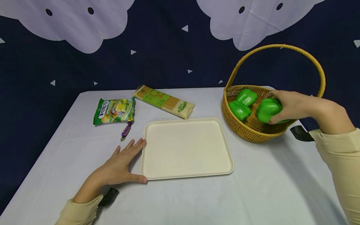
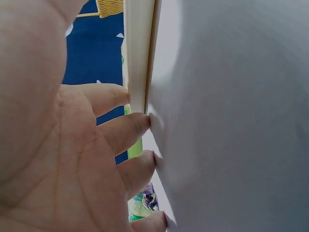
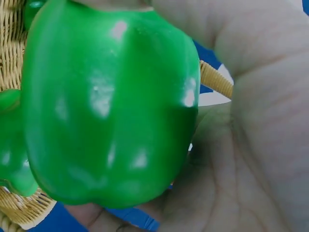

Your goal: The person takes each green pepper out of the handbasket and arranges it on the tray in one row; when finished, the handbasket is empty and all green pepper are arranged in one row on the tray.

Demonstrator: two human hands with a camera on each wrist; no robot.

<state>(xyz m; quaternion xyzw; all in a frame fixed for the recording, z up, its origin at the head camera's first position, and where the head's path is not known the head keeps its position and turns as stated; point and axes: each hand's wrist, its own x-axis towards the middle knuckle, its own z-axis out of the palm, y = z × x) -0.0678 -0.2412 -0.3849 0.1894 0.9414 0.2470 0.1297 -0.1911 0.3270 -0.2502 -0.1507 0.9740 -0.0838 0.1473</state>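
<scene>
My right hand (image 1: 295, 104) grips a green bell pepper (image 1: 268, 110) over the right part of a wicker basket (image 1: 244, 132), thumb on its near side and fingers round the far side. In the right wrist view the pepper (image 3: 111, 106) fills much of the picture. Two more green bell peppers, one behind (image 1: 247, 97) and one in front (image 1: 239, 111), lie in the basket's left part. My left hand (image 1: 119, 165) rests at the left edge of a cream tray (image 1: 187, 150), its fingers spread and its thumb at the near corner. Nothing lies on the tray.
Behind the tray lies a long noodle-like packet (image 1: 166, 101). A green candy bag (image 1: 114, 111) and a small purple wrapped candy (image 1: 126, 130) are at the left. The basket's tall handle (image 1: 281, 46) arches above it, before a dark blue patterned cloth (image 1: 163, 72).
</scene>
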